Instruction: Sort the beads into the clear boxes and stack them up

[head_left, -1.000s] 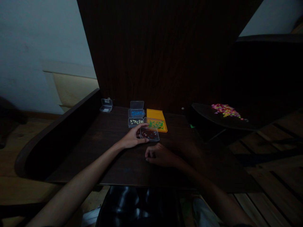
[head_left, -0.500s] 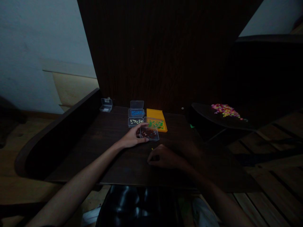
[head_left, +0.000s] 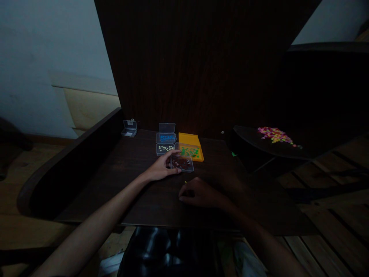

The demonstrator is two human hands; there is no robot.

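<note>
My left hand (head_left: 162,167) rests on the dark wooden table (head_left: 135,192), with its fingers around the left edge of a small clear plastic box (head_left: 182,163) holding reddish pieces. My right hand (head_left: 198,193) lies curled in shadow just in front of that box, fingers bent down on the tabletop; whether anything is in them I cannot make out. A tiny yellow speck (head_left: 185,182) lies on the table between the box and my right hand.
Behind the clear box stand a box of white pieces (head_left: 165,149), a box of blue pieces (head_left: 166,137) with its lid up, and an orange box (head_left: 190,148) with green pieces. A small open clear box (head_left: 129,129) sits far left. A dark tray (head_left: 259,142) at right holds mixed coloured beads (head_left: 275,135).
My right hand slid slightly right and toward me, uncovering a tiny yellow speck on the table. My left hand stayed on the clear box.
</note>
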